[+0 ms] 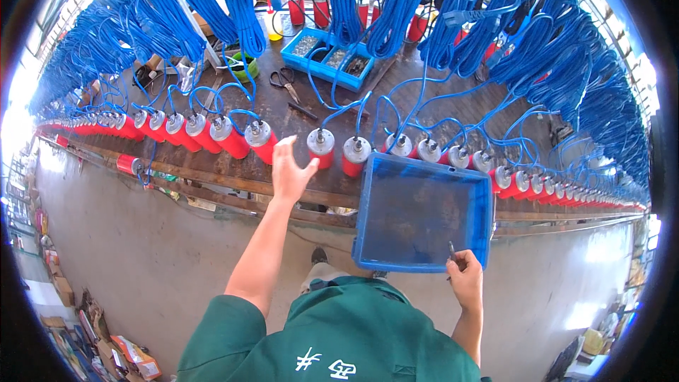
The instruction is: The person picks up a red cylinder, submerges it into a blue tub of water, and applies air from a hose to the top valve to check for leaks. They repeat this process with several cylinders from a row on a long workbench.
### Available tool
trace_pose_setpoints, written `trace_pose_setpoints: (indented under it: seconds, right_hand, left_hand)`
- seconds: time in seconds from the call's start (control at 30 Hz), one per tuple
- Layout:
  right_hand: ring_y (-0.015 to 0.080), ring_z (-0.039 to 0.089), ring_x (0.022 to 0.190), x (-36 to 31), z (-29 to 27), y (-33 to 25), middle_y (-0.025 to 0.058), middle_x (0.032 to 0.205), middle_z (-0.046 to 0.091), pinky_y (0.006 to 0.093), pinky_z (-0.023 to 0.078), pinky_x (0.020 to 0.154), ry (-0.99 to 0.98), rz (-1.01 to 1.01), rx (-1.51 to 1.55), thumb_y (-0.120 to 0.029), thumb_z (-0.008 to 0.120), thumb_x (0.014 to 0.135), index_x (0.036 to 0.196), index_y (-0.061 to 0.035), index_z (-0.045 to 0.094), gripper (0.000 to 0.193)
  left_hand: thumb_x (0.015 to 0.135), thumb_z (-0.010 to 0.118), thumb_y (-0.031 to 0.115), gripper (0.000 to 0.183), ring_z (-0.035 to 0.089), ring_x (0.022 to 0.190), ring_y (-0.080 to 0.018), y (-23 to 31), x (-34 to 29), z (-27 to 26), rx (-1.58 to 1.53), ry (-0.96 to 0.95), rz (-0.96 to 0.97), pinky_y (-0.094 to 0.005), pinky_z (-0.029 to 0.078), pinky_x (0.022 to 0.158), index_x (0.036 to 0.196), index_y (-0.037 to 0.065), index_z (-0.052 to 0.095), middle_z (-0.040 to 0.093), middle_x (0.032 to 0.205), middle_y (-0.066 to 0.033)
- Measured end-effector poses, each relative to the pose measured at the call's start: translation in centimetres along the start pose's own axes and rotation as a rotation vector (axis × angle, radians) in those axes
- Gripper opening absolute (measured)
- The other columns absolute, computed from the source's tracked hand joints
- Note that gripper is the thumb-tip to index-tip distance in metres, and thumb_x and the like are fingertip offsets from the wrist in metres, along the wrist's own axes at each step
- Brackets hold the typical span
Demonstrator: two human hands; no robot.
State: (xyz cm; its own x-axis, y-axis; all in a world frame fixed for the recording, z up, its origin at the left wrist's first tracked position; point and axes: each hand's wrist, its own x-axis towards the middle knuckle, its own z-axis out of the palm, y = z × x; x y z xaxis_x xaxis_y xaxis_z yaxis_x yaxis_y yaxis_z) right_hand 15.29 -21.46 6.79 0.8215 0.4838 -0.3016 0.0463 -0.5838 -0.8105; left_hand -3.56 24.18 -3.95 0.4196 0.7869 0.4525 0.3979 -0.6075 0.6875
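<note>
My left hand [288,173] reaches to the bench's front edge, its thumb and fingers apart and nothing between them. Just beside its thumb stands a red cylinder [321,147] with a silver top and a blue cable. Another red cylinder [261,140] is on the other side of the fingers. Over the near right corner of a shallow blue tray [424,267], my right hand [465,280] pinches a slim dark rod-like tool [452,250]; its exact kind is unclear. The tray sits at the bench edge, in front of several cylinders.
A long row of corded red cylinders lines the wooden bench [283,117]. Coiled blue cables [387,10] hang above it. Further back are a blue compartment box [324,59] with small parts, scissors [285,83] and a green roll [244,68]. One cylinder [129,164] hangs below the edge.
</note>
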Motion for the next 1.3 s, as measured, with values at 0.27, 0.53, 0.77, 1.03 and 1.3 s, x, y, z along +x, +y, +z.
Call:
trace_pose_setpoints:
  seconds: [0.27, 0.53, 0.77, 1.03, 1.3]
  right_hand:
    - [0.0085, 0.066, 0.074, -1.0, -0.6, 0.7, 0.0042, 0.088, 0.068, 0.0225, 0.046, 0.051, -0.089, 0.086, 0.255, -0.009, 0.066, 0.103, 0.125, -0.0014, 0.064, 0.023]
    - [0.0167, 0.072, 0.072, -1.4, -1.4, 0.7, 0.0122, 0.089, 0.066, 0.0230, 0.038, 0.046, -0.281, 0.146, 0.434, 0.001, 0.055, 0.102, 0.139, -0.0004, 0.046, 0.038]
    - [0.0156, 0.071, 0.070, 0.1, -1.4, 0.3, 0.0115, 0.090, 0.068, 0.0260, 0.047, 0.056, -0.345, 0.029, 0.386, 0.006, 0.051, 0.096, 0.125, 0.0006, 0.050, 0.030]
    - [0.0154, 0.074, 0.075, 0.7, -1.4, -1.0, 0.0100, 0.095, 0.072, 0.0312, 0.058, 0.069, -0.310, -0.152, 0.212, -0.003, 0.067, 0.101, 0.128, 0.0068, 0.064, 0.028]
    - [0.0091, 0.065, 0.078, 1.7, -0.6, -0.1, 0.0089, 0.108, 0.076, 0.0273, 0.055, 0.066, -0.497, 0.025, 0.533, -0.009, 0.064, 0.110, 0.139, 0.0032, 0.063, 0.032]
  left_hand:
    - [0.072, 0.097, 0.033, 0.098, 0.059, 0.136, -0.0377, 1.4, 5.9, 4.2, 0.121, -0.484, -0.167, -0.0438, 0.048, 0.117, 0.152, 0.003, 0.048, 0.058, 0.144, -0.0223]
    - [0.072, 0.099, 0.027, 0.064, 0.071, 0.089, -0.0168, 2.2, 0.8, 1.3, -0.076, -0.042, -0.257, -0.0370, 0.060, 0.087, 0.119, 0.003, 0.063, 0.075, 0.099, -0.0071]
    - [0.094, 0.081, 0.016, 0.045, 0.079, 0.099, -0.0260, 12.8, -3.1, -8.3, -0.775, -0.014, -0.636, -0.0424, 0.072, 0.072, 0.132, 0.002, 0.061, 0.073, 0.117, -0.0142]
    - [0.102, 0.068, 0.042, 0.052, 0.078, 0.108, -0.0328, 15.3, -8.9, -6.0, -0.969, -0.175, -0.867, -0.0524, 0.068, 0.087, 0.133, 0.001, 0.061, 0.075, 0.123, -0.0178]
    - [0.100, 0.064, 0.058, 0.064, 0.075, 0.115, -0.0314, 12.8, -10.9, -3.1, -0.949, -0.279, -1.001, -0.0466, 0.065, 0.096, 0.139, 0.008, 0.059, 0.073, 0.131, -0.0154]
